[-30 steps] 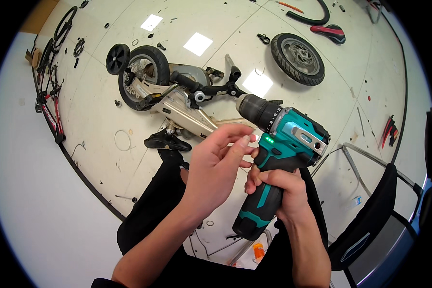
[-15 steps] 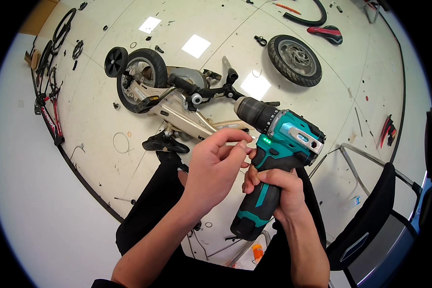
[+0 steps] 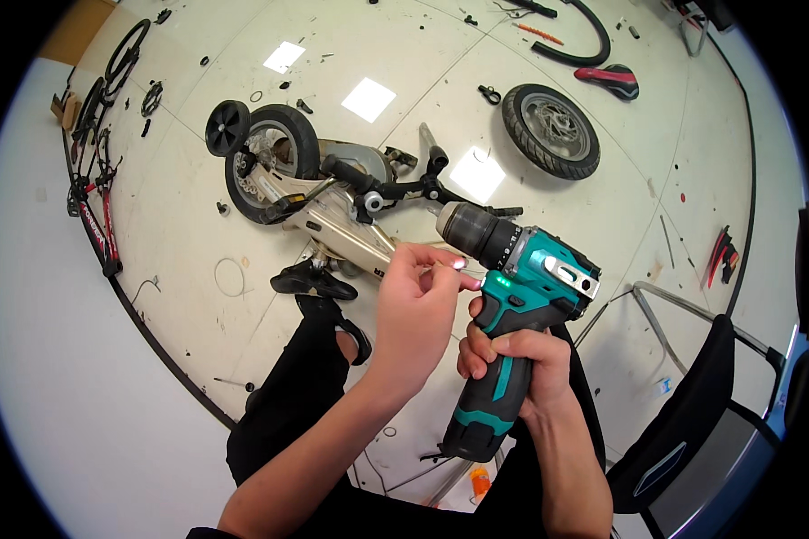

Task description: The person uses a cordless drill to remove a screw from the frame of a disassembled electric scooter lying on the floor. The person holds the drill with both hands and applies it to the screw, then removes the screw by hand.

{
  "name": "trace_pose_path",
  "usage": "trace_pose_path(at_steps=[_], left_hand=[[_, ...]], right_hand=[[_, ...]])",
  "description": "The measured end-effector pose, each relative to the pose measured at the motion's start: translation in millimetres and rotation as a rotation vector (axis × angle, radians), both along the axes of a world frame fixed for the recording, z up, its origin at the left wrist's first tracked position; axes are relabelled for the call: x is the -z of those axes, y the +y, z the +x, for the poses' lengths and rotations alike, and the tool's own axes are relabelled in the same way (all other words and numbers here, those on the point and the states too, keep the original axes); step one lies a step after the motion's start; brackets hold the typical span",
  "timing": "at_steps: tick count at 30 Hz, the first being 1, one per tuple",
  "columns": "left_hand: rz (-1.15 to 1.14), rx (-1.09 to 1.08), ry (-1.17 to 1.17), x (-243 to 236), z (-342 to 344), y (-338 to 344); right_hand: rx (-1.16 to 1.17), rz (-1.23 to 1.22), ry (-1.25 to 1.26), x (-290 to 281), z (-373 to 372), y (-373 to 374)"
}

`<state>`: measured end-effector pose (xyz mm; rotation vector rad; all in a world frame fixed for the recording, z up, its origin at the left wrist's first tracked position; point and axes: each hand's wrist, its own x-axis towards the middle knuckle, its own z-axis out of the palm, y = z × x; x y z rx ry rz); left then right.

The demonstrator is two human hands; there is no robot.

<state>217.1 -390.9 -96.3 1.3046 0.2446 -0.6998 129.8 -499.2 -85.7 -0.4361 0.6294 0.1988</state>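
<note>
A teal and black cordless drill [image 3: 523,286] is tilted in front of me, its black chuck [image 3: 472,229] pointing up and left. My right hand [image 3: 530,359] is wrapped around the drill's grip, with a finger close to the trigger. Small green lights glow on the drill's side. Just left of the drill, my left hand [image 3: 413,310] has its fingers curled, thumb and fingertips near each other beneath the chuck. A bright glow falls on those fingertips. Whatever they may pinch is too small to make out.
Beyond my hands lies a dismantled small bike frame [image 3: 346,235] with its wheel. Around it on the floor are a loose wheel [image 3: 551,132], a red and black saddle [image 3: 608,81] and scattered small parts. At the right stands a black chair [image 3: 683,413]; a red bike frame [image 3: 108,220] is by the left wall.
My left hand's fingertips have spread slightly and catch a brighter glow. The drill has shifted slightly left and down in view. The floor scene sits a little lower.
</note>
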Motion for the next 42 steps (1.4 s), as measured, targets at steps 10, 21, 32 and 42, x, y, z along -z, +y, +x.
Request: trace_pose_path(at_steps=[10,21,32,42], left_hand=[[-0.01,0.163,0.129,2.4,4.2,4.1],[-0.244,0.261,0.055,-12.1,14.9,3.6],[-0.36,0.286,0.082,-13.3,21.7,12.8],[-0.332,0.3,0.069,-11.5,22.1,12.5]], right_hand=[[-0.028,-0.102,0.034,-6.7,2.9,9.0],[-0.026,0.096,-0.149,-4.7,-10.3,-3.0],[-0.142,0.018,-0.165,-11.9,-18.4,-3.4],[-0.173,-0.073,-0.072,-18.4,-16.9,-5.0]])
